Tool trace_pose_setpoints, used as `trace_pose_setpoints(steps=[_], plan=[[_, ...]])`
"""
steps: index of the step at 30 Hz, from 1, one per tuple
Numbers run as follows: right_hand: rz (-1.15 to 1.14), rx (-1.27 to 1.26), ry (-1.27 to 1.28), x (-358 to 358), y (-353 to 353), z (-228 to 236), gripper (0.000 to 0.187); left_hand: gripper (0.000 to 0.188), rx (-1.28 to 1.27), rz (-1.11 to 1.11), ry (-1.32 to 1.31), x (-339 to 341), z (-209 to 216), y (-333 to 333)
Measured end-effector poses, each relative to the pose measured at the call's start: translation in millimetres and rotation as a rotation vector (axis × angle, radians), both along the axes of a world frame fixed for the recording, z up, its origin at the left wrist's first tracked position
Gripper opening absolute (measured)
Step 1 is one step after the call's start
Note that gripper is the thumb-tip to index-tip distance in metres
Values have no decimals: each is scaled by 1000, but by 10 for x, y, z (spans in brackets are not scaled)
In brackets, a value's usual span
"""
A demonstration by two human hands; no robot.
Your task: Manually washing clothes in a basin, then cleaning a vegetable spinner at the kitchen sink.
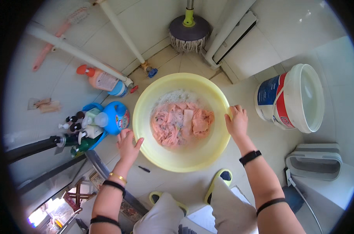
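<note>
A pale yellow basin (pixel 145 154) stands on the floor in front of me. Pink cloth (pixel 169 132) lies wet in it, in cloudy water with foam (pixel 179 95) at the far side. On the cloth rests a pale rectangular piece (pixel 188 119) whose kind I cannot make out. My right hand (pixel 237 121) holds the basin's right rim, thumb over the edge and fingers outside. At the left rim is my left hand (pixel 129 146), fingers apart on the outer side and thumb at the edge; whether it presses on the basin is unclear.
A white bucket (pixel 280 99) stands right, near a grey folded tub (pixel 315 162). Left are a blue detergent bottle (pixel 117 117), a pump bottle (pixel 101 80) and a blue basket (pixel 97 144) of bottles. A mop (pixel 188 33) and pipes (pixel 122 31) are behind; slippers (pixel 219 181) are below.
</note>
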State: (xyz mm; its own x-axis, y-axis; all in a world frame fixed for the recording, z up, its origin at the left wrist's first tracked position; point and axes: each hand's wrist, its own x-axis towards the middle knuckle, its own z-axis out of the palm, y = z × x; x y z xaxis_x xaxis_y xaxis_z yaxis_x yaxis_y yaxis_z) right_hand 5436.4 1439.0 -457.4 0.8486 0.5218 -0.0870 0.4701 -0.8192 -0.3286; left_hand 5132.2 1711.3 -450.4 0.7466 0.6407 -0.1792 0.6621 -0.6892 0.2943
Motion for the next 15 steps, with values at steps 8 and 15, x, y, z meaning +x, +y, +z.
trace_pose_setpoints(steps=[8,15], plan=[[-252,-399,323,-163,-37,294,40,51,-325,491,507,268,423,-324],[-308,-438,648,-800,-208,131,44,58,-486,296,134,-317,910,-963]])
